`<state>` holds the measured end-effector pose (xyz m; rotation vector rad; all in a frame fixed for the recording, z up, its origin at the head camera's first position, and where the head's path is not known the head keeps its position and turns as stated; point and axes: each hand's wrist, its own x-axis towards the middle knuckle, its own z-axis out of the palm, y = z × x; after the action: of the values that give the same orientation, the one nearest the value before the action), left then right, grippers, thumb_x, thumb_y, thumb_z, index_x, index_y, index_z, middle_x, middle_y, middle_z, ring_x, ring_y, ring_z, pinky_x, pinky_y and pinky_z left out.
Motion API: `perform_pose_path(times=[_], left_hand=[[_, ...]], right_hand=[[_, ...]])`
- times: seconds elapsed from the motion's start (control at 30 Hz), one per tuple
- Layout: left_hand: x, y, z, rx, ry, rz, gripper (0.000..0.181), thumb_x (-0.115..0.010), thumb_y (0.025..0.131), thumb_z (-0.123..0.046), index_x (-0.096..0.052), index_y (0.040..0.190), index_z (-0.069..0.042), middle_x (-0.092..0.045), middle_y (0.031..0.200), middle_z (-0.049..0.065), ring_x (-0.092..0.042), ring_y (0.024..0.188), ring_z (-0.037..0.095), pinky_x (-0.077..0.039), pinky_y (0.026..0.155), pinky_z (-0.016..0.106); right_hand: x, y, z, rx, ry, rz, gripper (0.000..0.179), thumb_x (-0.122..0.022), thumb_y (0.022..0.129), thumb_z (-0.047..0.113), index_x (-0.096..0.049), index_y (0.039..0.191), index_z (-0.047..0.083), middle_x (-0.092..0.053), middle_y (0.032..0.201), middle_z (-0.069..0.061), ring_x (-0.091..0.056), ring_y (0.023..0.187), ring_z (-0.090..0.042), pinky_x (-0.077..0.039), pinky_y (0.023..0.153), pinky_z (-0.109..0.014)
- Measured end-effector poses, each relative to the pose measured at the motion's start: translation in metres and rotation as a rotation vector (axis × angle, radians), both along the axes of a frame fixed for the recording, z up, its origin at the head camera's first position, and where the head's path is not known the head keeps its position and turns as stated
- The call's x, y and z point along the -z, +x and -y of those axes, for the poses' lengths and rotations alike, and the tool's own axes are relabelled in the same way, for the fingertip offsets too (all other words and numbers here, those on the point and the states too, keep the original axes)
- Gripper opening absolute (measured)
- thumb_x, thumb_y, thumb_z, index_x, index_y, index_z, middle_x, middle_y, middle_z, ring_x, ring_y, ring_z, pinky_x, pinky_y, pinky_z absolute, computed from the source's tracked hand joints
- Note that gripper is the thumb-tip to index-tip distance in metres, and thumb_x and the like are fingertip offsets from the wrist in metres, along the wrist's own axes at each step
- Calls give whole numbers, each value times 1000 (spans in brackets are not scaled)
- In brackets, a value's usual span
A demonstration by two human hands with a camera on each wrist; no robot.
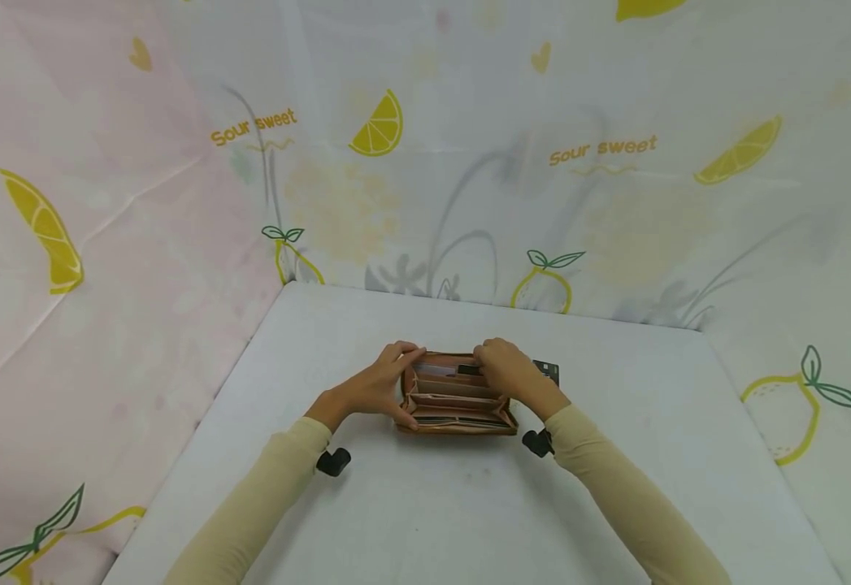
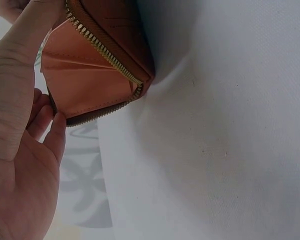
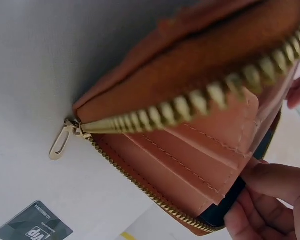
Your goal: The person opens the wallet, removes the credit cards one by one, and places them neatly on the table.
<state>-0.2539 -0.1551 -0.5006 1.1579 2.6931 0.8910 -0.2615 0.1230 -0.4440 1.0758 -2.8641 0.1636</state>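
Note:
A brown zip-around wallet (image 1: 458,429) lies unzipped on the white table, its pleated compartments facing up. My left hand (image 1: 375,388) grips its left end, thumb at the near edge and fingers at the far edge. In the left wrist view the fingers pinch the zipped rim beside the wallet's side gusset (image 2: 90,85). At the far right side, my right hand (image 1: 507,370) pinches a dark card (image 3: 225,202) that sits partly behind the stitched card slots (image 3: 175,160). How far that card is inside is hidden by the wallet and fingers.
A dark grey VIP card (image 3: 34,222) lies on the table right of the wallet, partly behind my right wrist in the head view. The zip pull (image 3: 60,142) hangs at the wallet's corner. Lemon-print cloth (image 1: 454,203) walls the table's back and sides.

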Motion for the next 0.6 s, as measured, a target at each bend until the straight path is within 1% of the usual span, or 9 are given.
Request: perform_pose_path(times=[0.13, 0.3, 0.47, 0.6], left_hand=[[-1, 0, -1, 3, 9, -16, 126, -84, 58, -64, -24, 155, -9, -25, 147, 8, -27, 134, 23, -38, 105, 41], [0, 0, -2, 11, 16, -32, 126, -86, 58, -62, -25, 154, -7, -27, 146, 9, -28, 133, 25, -38, 104, 42], [1, -2, -2, 11, 0, -44, 127, -86, 58, -62, -26, 153, -3, -26, 146, 10, -27, 133, 25, -37, 105, 42], [1, -3, -2, 9, 13, -29, 127, -87, 58, -60, -27, 152, -1, -26, 145, 10, -28, 133, 25, -38, 105, 43]], right_hand=[[-4, -2, -7, -13, -123, 23, 5, -72, 86, 1, -70, 91, 1, -67, 85, -9, -63, 81, -25, -53, 74, -38], [-8, -6, -16, 5, -231, 71, 4, -73, 86, 2, -71, 90, 2, -68, 83, -6, -63, 76, -20, -52, 71, -37], [-17, -8, -21, 6, -368, 70, 4, -73, 86, 0, -71, 88, 2, -68, 81, -5, -61, 71, -16, -51, 66, -35], [-22, -10, -25, 14, -421, 78, 3, -73, 86, 1, -70, 88, 2, -68, 81, -4, -61, 71, -15, -51, 65, -34]])
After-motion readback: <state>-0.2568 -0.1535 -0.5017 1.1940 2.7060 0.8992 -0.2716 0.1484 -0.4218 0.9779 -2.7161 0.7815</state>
